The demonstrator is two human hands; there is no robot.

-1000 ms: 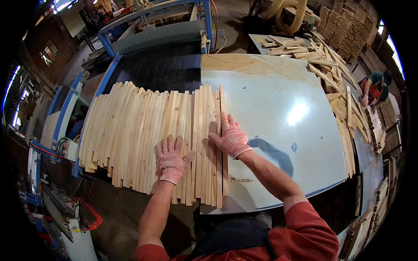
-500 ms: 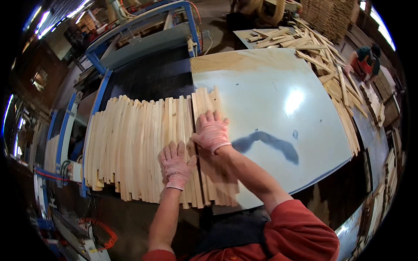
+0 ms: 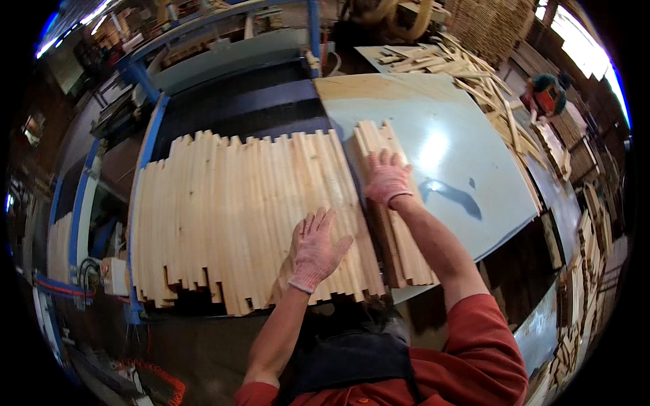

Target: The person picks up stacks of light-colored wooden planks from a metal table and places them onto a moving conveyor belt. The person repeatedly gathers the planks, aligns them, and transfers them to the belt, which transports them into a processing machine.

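A wide row of pale wooden strips (image 3: pixel 217 216) lies side by side on a dark bed (image 3: pixel 244 111). My left hand (image 3: pixel 317 249), in a pink-and-white knitted glove, rests flat on the right part of this row, fingers stretched and thumb out. A narrow group of strips (image 3: pixel 399 233) lies to the right, across a dark gap, on the pale metal table (image 3: pixel 467 155). On top of that group is my right hand (image 3: pixel 389 177), gloved alike, its fingers spread. Neither palm's underside shows.
Loose offcuts (image 3: pixel 474 68) are heaped along the table's far right side. A blue machine frame (image 3: pixel 145 149) borders the row on the left and back. Another person (image 3: pixel 547 95) bends over boards at the far right. Stacked wood (image 3: pixel 487 30) stands behind.
The narrow group under my right hand has moved right, and its gap from the main row is wider. My left hand has shifted right over the row, whose strips now look flatter.
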